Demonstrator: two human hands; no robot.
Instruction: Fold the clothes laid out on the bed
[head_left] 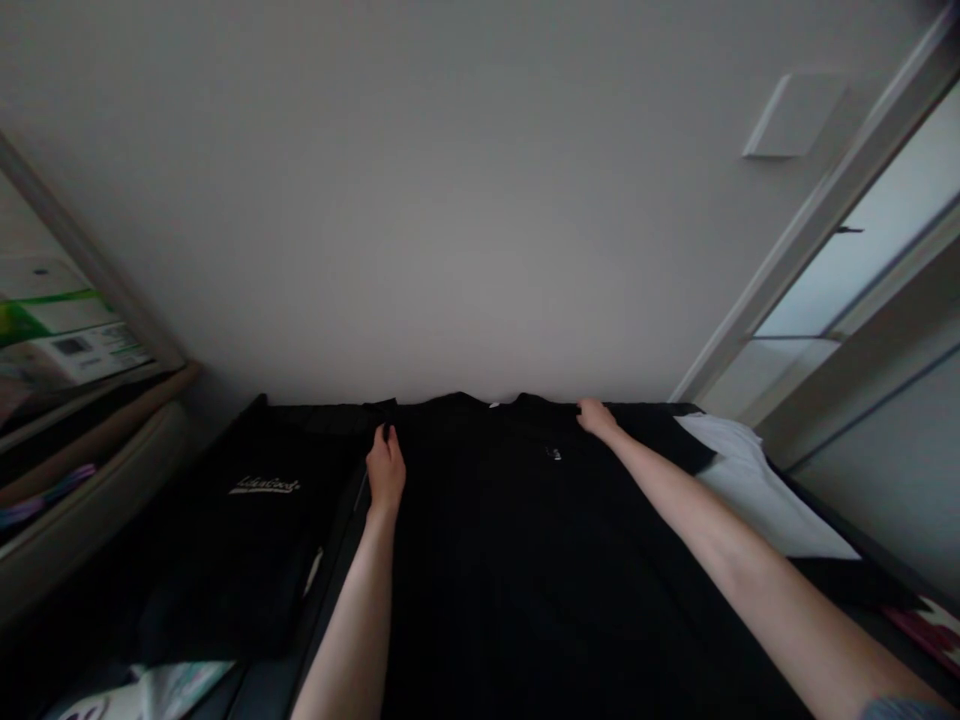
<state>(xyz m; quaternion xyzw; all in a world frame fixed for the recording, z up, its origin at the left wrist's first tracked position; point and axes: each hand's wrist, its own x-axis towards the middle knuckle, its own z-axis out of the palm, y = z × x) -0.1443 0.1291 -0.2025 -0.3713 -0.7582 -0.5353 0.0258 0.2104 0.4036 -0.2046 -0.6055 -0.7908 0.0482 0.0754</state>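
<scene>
A black T-shirt (pixel 495 540) lies spread flat in front of me, its collar toward the far wall. My left hand (pixel 385 468) rests on the shirt's left shoulder area, fingers curled onto the cloth. My right hand (pixel 596 415) reaches to the far right shoulder, fingers closed on the fabric edge. Both forearms stretch out over the shirt.
A second black garment with white lettering (pixel 262 487) lies at the left. A white garment (pixel 757 485) sits at the right. A plain wall (pixel 450 220) stands right behind, a window frame (pixel 825 220) at the right, boxes on a shelf (pixel 67 330) at the left.
</scene>
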